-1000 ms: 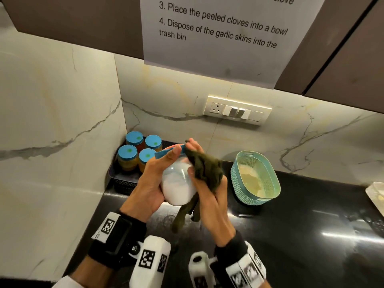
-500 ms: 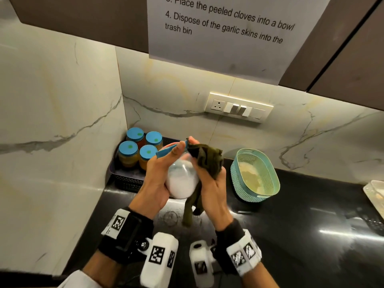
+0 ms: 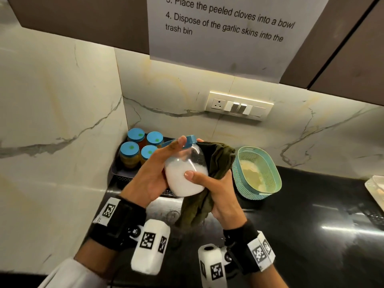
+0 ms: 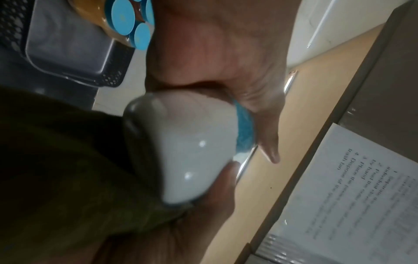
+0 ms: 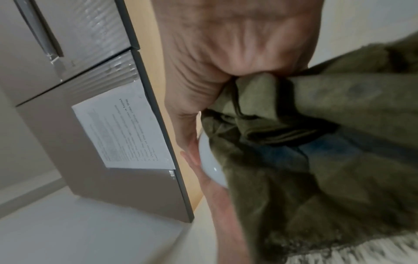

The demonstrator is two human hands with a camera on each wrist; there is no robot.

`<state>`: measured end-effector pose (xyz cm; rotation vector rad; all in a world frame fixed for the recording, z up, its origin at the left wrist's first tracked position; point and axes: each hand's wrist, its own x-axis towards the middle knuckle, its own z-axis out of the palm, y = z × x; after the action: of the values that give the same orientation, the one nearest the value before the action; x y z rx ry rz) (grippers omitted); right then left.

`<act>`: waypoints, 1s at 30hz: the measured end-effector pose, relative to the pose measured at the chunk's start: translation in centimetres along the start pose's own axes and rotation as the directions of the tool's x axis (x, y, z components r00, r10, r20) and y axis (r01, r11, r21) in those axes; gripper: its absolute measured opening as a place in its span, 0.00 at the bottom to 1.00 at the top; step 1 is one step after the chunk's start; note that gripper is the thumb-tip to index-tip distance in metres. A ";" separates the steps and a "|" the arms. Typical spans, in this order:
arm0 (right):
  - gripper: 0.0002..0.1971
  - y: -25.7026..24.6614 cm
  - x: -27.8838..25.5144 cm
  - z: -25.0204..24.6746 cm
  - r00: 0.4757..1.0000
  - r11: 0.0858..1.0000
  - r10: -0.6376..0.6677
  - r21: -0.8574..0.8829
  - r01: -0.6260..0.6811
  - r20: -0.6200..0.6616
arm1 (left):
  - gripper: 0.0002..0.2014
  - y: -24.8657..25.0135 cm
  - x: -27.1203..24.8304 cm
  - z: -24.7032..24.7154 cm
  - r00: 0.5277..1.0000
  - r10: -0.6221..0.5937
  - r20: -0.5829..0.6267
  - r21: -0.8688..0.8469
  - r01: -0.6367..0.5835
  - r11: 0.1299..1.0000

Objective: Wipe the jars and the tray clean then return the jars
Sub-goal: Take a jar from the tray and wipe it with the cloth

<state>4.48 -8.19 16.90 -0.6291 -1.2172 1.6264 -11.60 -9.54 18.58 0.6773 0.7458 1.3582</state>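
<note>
my right hand (image 3: 220, 192) has slid the green cloth (image 3: 218, 163) down behind the white-filled jar (image 3: 186, 173), thumb now pressing its front; my left hand (image 3: 153, 173) grips it near the lid; wiping continues.

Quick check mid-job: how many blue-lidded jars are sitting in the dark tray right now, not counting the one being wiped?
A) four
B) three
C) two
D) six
A: four blue-lidded jars stand clustered at the back of the dark tray, while both hands hold the fifth jar, part full of white powder, in front of it.
</note>
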 end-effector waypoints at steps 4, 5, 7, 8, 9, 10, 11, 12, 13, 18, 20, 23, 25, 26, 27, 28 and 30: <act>0.26 0.3 -0.8 1.4 0.988 0.991 -0.113 -0.084 0.105 -0.103 | 0.39 -0.7 0.5 0.5 0.998 0.009 -0.069 -0.024 -0.011 1.000; 0.26 0.6 -1.1 1.8 0.978 0.984 -0.154 -0.114 0.139 -0.139 | 0.41 -0.9 0.5 0.5 0.995 0.013 -0.097 -0.023 -0.015 1.000; 0.25 1.5 -1.6 2.3 0.949 0.943 -0.286 -0.217 0.253 -0.136 | 0.40 -1.2 0.6 0.2 0.989 0.009 -0.145 -0.055 -0.017 0.998; 0.23 2.0 -1.9 2.4 0.921 0.890 -0.375 -0.319 0.326 -0.103 | 0.36 -1.4 0.6 0.1 0.987 0.008 -0.160 -0.086 -0.022 0.996; 0.21 2.4 -2.0 2.4 0.897 0.825 -0.441 -0.414 0.385 -0.045 | 0.32 -1.5 0.5 0.1 0.984 0.009 -0.179 -0.106 -0.029 0.994; 0.20 2.4 -1.8 2.3 0.882 0.791 -0.471 -0.445 0.419 -0.006 | 0.32 -1.7 0.4 0.1 0.981 0.021 -0.193 -0.102 -0.041 0.994; 0.19 2.1 -1.4 2.1 0.886 0.802 -0.465 -0.425 0.419 -0.005 | 0.36 -1.9 0.4 0.2 0.979 0.038 -0.202 -0.076 -0.054 0.996; 0.19 1.6 -0.7 2.0 0.911 0.861 -0.408 -0.355 0.363 -0.058 | 0.38 -2.0 0.4 0.4 0.977 0.062 -0.206 -0.041 -0.072 0.997; 0.19 1.1 -0.1 1.8 0.945 0.935 -0.305 -0.228 0.273 -0.121 | 0.38 -2.0 0.3 0.6 0.973 0.087 -0.212 -0.014 -0.092 0.996; 0.19 0.6 -0.6 2.3 0.969 0.980 -0.198 -0.045 0.193 -0.146 | 0.35 -1.2 0.5 0.3 0.982 0.110 -0.153 0.043 -0.104 0.994; 0.21 1.1 -1.6 2.5 0.938 0.921 -0.341 -0.220 0.321 -0.059 | 0.39 -1.2 0.6 -0.1 0.983 0.087 -0.159 -0.009 -0.090 0.996; 0.24 0.8 -0.3 1.9 0.944 0.913 -0.331 -0.253 0.319 -0.007 | 0.35 -1.7 0.3 0.1 0.971 0.084 -0.223 -0.016 -0.090 0.996; 0.22 0.0 0.8 1.4 0.978 0.970 -0.205 -0.140 0.197 -0.048 | 0.27 -1.9 0.0 0.4 0.966 0.106 -0.237 0.021 -0.104 0.994; 0.21 -0.1 1.0 1.5 0.984 0.979 -0.173 -0.121 0.165 -0.054 | 0.25 -1.9 0.0 0.4 0.963 0.114 -0.245 0.028 -0.111 0.993; 0.21 -0.1 0.7 1.8 0.981 0.974 -0.184 -0.143 0.174 -0.056 | 0.25 -1.5 0.1 0.3 0.962 0.115 -0.249 0.030 -0.111 0.993; 0.23 0.2 0.3 2.1 0.972 0.954 -0.233 -0.202 0.220 -0.043 | 0.31 -1.4 0.2 0.2 0.961 0.106 -0.254 0.023 -0.103 0.994; 0.29 1.4 -0.8 2.2 0.930 0.861 -0.364 -0.361 0.359 0.057 | 0.49 -1.2 0.5 -0.1 0.955 0.080 -0.285 -0.009 -0.086 0.996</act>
<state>2.40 -9.85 16.26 -0.5934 -1.5438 1.0865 -10.91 -9.18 17.52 0.5055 0.9391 1.5594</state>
